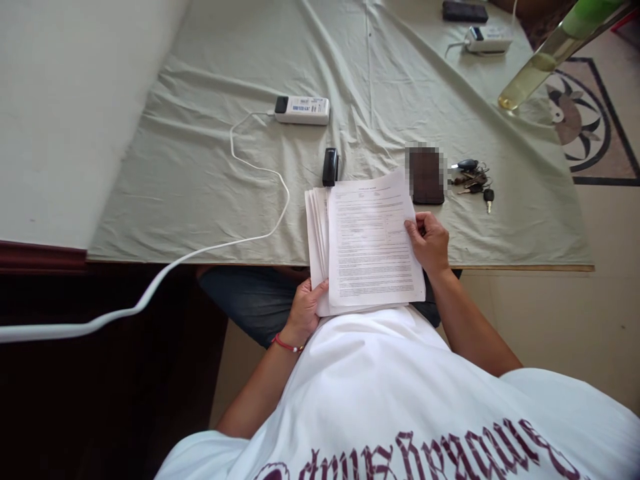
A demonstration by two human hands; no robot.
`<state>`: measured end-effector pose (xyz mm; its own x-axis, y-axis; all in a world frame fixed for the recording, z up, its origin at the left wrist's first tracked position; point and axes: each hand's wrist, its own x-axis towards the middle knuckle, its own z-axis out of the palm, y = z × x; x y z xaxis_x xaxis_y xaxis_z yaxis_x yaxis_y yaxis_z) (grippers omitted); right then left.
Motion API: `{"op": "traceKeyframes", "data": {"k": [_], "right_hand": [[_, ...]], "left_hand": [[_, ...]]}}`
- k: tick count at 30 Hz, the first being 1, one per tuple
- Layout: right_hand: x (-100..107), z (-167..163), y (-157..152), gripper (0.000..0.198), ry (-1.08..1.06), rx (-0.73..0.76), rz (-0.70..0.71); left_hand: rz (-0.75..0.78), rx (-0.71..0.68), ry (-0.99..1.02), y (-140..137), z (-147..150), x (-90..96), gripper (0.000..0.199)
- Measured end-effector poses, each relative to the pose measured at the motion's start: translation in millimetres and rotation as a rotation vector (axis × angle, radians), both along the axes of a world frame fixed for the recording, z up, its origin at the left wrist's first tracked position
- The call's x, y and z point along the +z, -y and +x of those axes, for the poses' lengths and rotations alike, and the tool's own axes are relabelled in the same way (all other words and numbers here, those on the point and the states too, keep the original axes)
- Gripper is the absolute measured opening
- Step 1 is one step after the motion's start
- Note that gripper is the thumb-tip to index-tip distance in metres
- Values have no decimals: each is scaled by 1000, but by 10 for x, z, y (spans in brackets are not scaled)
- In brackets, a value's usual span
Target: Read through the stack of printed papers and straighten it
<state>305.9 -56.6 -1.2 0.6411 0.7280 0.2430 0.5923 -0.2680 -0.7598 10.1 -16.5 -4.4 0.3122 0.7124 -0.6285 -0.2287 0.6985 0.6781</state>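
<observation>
Two hands hold a stack of printed papers (373,243) over the table's (200,200) near edge. The left hand (305,308) grips its bottom corner; the right hand (427,241) pinches the right side. A black stapler (330,167) lies just beyond.

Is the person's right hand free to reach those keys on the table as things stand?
Probably not at once: the right hand grips the stack of papers. The keys lie close beyond it, nothing between, so letting go would free it.
</observation>
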Motion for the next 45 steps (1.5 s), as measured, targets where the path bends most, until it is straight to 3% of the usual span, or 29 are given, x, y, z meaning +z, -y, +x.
{"op": "traceKeyframes", "data": {"k": [19,25,36,40,45], "right_hand": [[-5,58,51,30,-32,157,-39],[22,44,43,32,-57,97,-34],[11,42,46,33,-134,10,47],[4,25,17,32,-17,6,-23],[-10,17,-33,34,236,9,-93]], "left_hand": [[-35,134,61,-34,28,-31,44],[-11,98,137,-41,27,-28,43],[-36,185,103,-47,14,-60,29],[-25,138,107,-46,12,-38,30],[-21,76,85,-40,24,-9,44]]}}
